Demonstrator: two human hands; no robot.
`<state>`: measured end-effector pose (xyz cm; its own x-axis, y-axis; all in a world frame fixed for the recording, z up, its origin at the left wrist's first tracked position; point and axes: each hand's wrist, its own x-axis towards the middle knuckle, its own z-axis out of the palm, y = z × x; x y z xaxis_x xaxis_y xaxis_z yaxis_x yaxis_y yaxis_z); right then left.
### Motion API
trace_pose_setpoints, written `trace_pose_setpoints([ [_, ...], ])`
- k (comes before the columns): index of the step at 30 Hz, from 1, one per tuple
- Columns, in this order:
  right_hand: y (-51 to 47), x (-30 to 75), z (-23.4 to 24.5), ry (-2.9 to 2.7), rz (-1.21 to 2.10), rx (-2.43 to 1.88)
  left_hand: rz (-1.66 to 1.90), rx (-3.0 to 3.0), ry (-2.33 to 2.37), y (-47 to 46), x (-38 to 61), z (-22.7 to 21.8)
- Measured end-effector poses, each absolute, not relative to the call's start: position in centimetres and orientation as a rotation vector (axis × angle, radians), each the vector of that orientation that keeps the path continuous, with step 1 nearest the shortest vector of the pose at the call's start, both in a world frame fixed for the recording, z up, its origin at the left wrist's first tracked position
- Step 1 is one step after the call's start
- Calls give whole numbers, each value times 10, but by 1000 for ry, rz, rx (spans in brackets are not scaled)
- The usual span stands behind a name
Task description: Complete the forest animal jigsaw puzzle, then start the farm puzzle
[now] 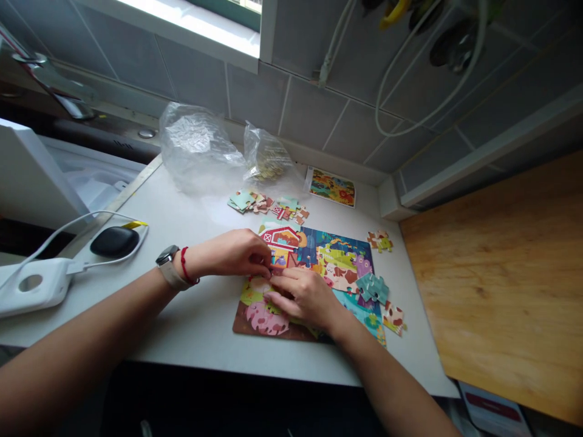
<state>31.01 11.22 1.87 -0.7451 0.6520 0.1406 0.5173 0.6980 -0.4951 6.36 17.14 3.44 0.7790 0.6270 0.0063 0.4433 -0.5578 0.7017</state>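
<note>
Curling over a jigsaw puzzle (337, 261) on a white countertop (191, 328), the left hand (232, 255) and right hand (305, 297) hide whether they grasp any piece, below grey wall tiles (310, 121), beside a wooden board (496, 279).

A beige-strapped smartwatch (167, 267) and red cord bracelet (184, 264) on the bare left wrist (195, 264)

Nothing readable here, honestly: no words, brands or numbers I can make out. The phone (494, 409) poking in at the bottom right has a red bar on its screen, but anything on it is too blurry to read. The picture card (331, 187) by the wall shows no legible print either, and the white X shapes on the barn in the jigsaw puzzle (337, 261) are just drawn-on doors, not lettering. The watch (167, 257) on the left wrist? Its face is turned away.
</note>
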Motion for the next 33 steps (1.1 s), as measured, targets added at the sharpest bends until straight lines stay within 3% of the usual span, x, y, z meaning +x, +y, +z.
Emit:
trace_pose_setpoints([
  [6, 131, 330, 35, -2328, 722, -975, 776, 2297, 920, 177, 62, 33],
  [12, 176, 411, 60, -2012, 406, -1551, 878, 2431, 1058, 187, 58, 23],
  [18, 210, 510, 43, -1739, 203, -2247, 894, 2403, 1043, 188, 57, 19],
  [26, 220, 547, 13, -1573, 328, -2275, 884, 2454, 1065, 189, 57, 19],
  [33, 228, 547, 23, -1501, 379, -2127, 878, 2461, 1084, 190, 56, 17],
])
